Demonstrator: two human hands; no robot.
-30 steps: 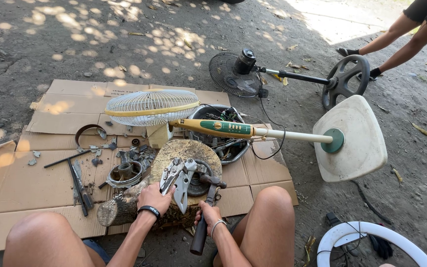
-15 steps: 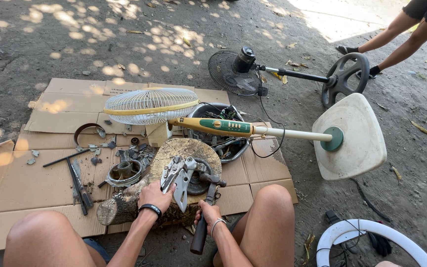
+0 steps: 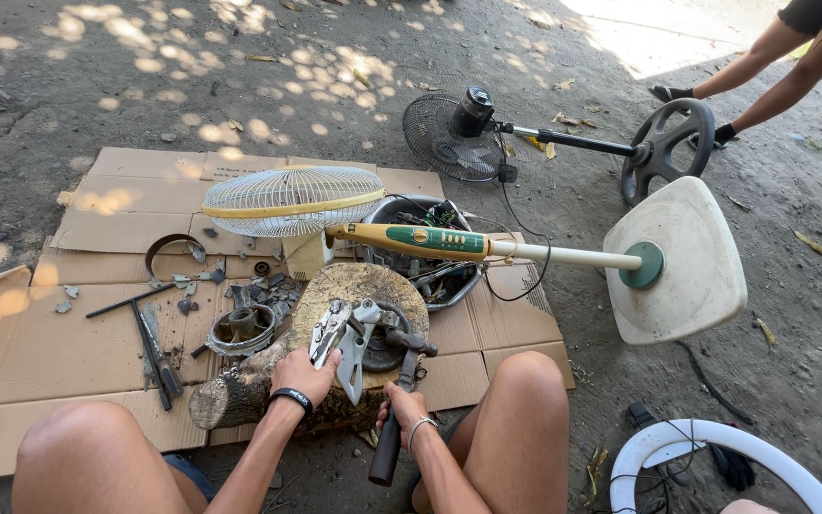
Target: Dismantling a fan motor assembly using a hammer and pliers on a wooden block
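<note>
Metal fan bracket [image 3: 346, 335] lies on one log round [image 3: 349, 295] at the cardboard's [image 3: 68, 347] near edge; left hand [image 3: 303, 373] fingers closed around it. Right hand [image 3: 404, 407] fist-wrapped on one hammer [image 3: 394, 428]. Two pedestal fans: cream one [image 3: 449, 243] across the cardboard, black one [image 3: 563, 141] beyond.

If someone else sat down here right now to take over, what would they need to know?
Left hand: pressing a grey metal part down on the wood stump.
Right hand: gripping the dark handle of a hammer, its head resting on the stump beside the metal part.
Around: a pale standing fan lies across the cardboard, with a bowl of scrap parts behind it. Loose tools and metal bits lie to the left.
Done: small parts are already off and spread about.
Left: the metal part is still in one piece on the stump.
Another person handles a dark fan further off.
</note>
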